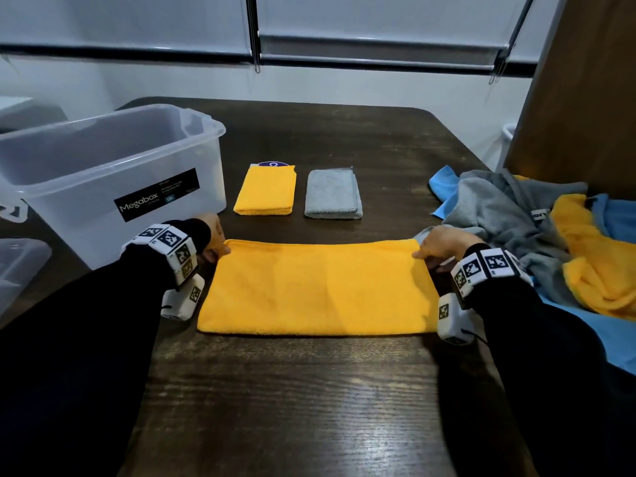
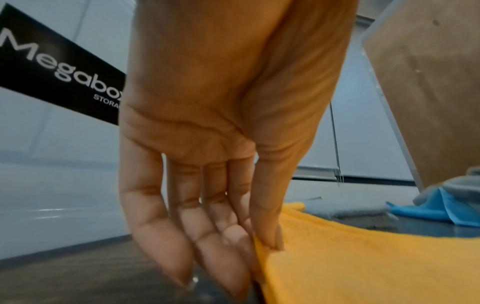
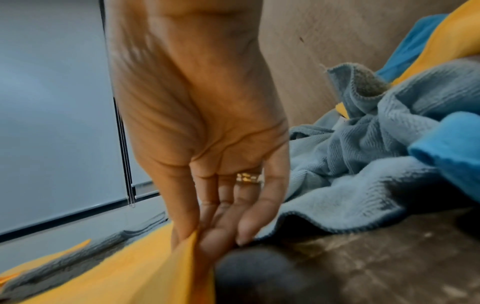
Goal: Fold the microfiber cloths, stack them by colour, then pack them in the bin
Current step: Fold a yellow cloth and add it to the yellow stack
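While my left hand and right hand each pinch a far corner of the folded yellow cloth lying flat on the table, my grip hides both corners; the unfolded pile runs off the right edge, and the clear bin is cut off left

A dark wooden table carries a clear bin at its left edge, folded yellow cloth, grey cloth, a spread yellow cloth mid-table, and a cloth heap at its right edge.
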{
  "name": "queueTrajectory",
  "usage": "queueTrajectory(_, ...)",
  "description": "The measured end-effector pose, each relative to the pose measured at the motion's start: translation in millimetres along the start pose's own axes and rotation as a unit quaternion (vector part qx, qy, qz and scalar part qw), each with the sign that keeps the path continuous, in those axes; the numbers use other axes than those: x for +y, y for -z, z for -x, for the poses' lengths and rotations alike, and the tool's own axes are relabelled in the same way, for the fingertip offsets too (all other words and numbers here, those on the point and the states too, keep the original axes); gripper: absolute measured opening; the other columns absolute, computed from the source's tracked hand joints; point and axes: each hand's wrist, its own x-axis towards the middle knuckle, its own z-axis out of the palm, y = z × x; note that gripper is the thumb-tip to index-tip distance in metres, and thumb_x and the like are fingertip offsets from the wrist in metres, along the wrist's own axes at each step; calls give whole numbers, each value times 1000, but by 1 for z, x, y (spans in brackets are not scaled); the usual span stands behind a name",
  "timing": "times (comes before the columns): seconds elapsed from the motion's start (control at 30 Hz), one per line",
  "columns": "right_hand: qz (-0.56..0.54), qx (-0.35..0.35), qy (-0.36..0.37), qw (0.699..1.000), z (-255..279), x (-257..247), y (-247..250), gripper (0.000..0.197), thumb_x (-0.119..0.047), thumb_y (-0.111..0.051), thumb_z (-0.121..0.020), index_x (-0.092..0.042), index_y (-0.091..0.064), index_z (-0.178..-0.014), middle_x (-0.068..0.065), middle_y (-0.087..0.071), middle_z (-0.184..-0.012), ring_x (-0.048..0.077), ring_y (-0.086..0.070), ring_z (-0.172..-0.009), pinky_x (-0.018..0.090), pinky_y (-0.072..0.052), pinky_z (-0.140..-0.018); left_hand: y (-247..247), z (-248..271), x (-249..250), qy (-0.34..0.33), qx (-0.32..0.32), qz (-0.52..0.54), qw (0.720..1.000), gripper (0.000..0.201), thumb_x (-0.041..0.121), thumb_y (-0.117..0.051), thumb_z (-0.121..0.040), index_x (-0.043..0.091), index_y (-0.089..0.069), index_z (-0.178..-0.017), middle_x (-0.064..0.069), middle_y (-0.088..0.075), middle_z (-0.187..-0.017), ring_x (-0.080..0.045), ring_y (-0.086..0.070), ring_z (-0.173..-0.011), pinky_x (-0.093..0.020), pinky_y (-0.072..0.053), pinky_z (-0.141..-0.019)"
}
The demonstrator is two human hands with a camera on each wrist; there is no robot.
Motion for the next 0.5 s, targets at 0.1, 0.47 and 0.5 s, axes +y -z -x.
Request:
queueTrajectory(0.1, 20, 13, 3, 1000, -3, -1, -2, 24, -24, -66, -91, -5, -58, -78, 8, -68, -68, 23, -67, -79, 38, -54, -80, 2, 0, -1, 12, -24, -47, 999, 33, 9, -70, -83, -7, -60, -110, -16, -69, -86, -21, -68, -64, -29, -55, -54)
queueTrajectory(0.47, 241, -8, 175, 955, 37, -53, -36, 57, -32, -44, -100, -21, -23, -152, 10, -17, -159, 32, -26, -143, 44, -29, -114, -52, 54, 64, -159, -34, -262, 951, 61, 39, -33, -101, 14, -9, -151, -19, -4, -157, -39, -15, -142, -44, -20, -115)
queueTrajectory(0.5, 266, -45, 197, 943, 43, -61, -46, 59, -34, -39, -102, -26, -12, -154, 6, -6, -162, 29, -19, -146, 43, -24, -116, -58, 62, 70, -162, -82, -281, 943, 64, 41, -30, -101, 15, -1, -152, -19, -2, -157, -39, -19, -141, -40, -24, -112)
